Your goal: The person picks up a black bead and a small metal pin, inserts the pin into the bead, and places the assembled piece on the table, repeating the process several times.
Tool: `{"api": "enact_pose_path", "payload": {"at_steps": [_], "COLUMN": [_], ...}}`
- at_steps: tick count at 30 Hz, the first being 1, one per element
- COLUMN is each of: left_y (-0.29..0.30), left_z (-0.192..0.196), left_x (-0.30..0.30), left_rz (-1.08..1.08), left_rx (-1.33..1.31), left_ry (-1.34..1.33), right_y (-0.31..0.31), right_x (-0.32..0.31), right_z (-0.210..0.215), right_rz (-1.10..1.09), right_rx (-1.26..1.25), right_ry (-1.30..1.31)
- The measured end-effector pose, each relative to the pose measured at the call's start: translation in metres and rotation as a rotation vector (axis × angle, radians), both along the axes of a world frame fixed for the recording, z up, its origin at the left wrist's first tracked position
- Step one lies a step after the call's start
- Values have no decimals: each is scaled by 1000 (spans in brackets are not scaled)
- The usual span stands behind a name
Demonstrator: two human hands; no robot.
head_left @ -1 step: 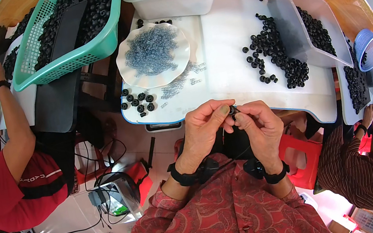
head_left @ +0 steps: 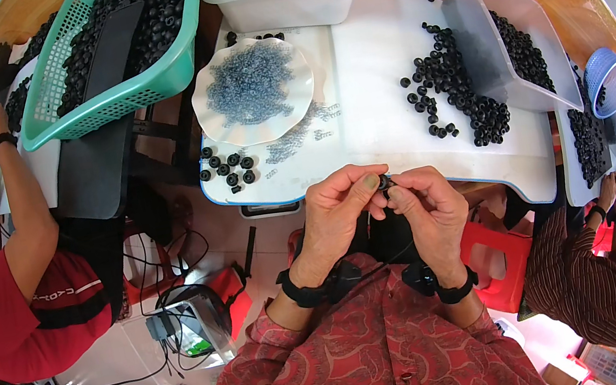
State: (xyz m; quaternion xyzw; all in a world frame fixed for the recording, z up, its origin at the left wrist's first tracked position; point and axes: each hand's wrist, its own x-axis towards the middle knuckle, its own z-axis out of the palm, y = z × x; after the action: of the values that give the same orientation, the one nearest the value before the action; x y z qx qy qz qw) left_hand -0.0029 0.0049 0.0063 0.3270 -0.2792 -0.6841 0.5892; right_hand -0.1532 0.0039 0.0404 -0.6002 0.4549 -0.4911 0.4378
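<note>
Near the table's front edge, my left hand (head_left: 339,207) and my right hand (head_left: 431,212) meet, fingertips closed around one small black round part (head_left: 385,183). It looks like the black parts on the table, but fingers cover most of it. Beyond my left hand stands a white wavy-rimmed plate (head_left: 219,130) heaped with small grey coils that look like springs (head_left: 248,83). More coils (head_left: 298,136) lie loose beside it. A small group of black parts (head_left: 231,169) sits at the table's left corner, and a larger pile (head_left: 454,84) spreads to the right.
A white tub (head_left: 292,10) and a translucent bin (head_left: 487,37) hold black parts at the back and right. At the upper left, a green basket (head_left: 103,105) is full of them. Co-workers sit left (head_left: 30,299) and right (head_left: 588,283). A red stool (head_left: 494,267) stands beside me.
</note>
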Motion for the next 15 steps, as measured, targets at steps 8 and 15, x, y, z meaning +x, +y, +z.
{"api": "enact_pose_path", "payload": {"at_steps": [8,15], "left_y": [1,2], "left_z": [0,-3], "left_x": [0,-1], "left_rz": [6,-5], "left_rx": [-58,-12], "left_ry": [-96,-29], "right_y": [1,1], "right_x": [-1,0], "right_z": [-1,-1], "right_rz": [1,-7], "right_rx": [2,-61], "right_ry": [10,31]}}
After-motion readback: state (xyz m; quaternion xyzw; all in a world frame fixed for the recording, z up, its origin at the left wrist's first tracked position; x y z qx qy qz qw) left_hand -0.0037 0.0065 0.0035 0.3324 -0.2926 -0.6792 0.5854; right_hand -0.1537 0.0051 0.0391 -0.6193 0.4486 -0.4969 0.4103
